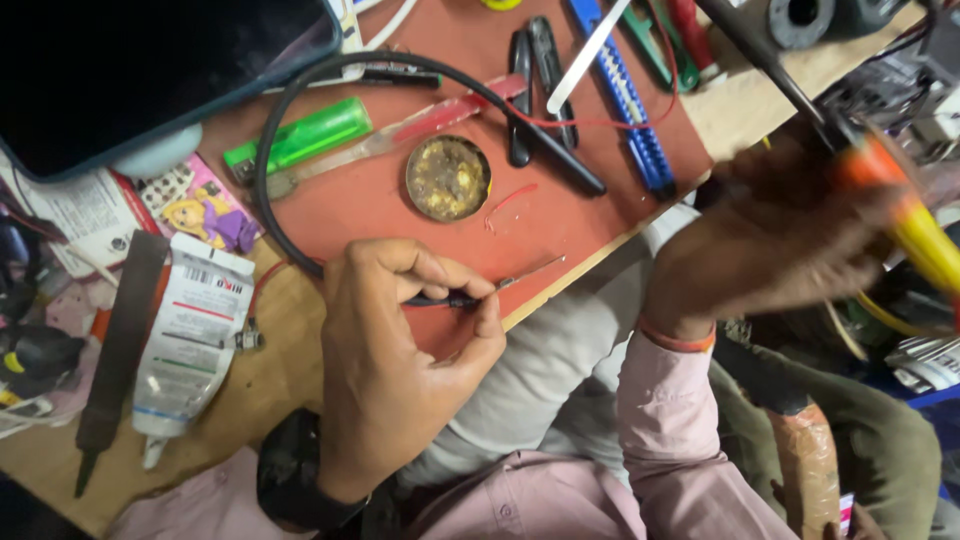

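A cluttered wooden desk (250, 385) carries a red rectangular mat (400, 205) reaching its near edge. Mid-mat sits a small round metal tin (447, 177) of grimy yellowish paste. At the mat's near edge, the left hand (400, 340) pinches the end of a looping black cable (275, 130). Beyond the desk's right edge, the blurred right hand (790, 235) grips an orange-and-yellow-handled iron (890, 200).

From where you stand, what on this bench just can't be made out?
- Head view: the right hand and its orange-and-yellow-handled tool are motion-blurred; the grip is unclear.
- The thin black cable's tip is covered by the left hand fingers.
- The dark flat screen is cut off by the top-left edge.
- The contents of the small round brass tin are too small to tell.
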